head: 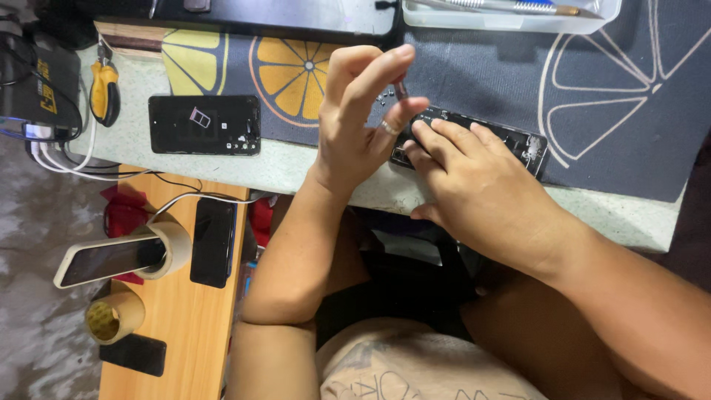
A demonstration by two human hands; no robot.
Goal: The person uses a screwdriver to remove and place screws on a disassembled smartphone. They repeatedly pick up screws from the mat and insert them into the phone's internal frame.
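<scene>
Nearest, right hand (474,174) lay flat, pressing opened phone (518,141) at desk (311,167) edge w/ mat (607,96) under it; left hand (363,111), just beyond, pinched a thin tool (401,90); loose screws (383,97) alongside suggested disassembly approx. midway, phone not yet closed.

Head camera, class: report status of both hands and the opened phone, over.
Left hand raised, pinching a thin metal tool. Right hand pressing the opened black phone on the mat. Tiny loose screws beside it.
</scene>
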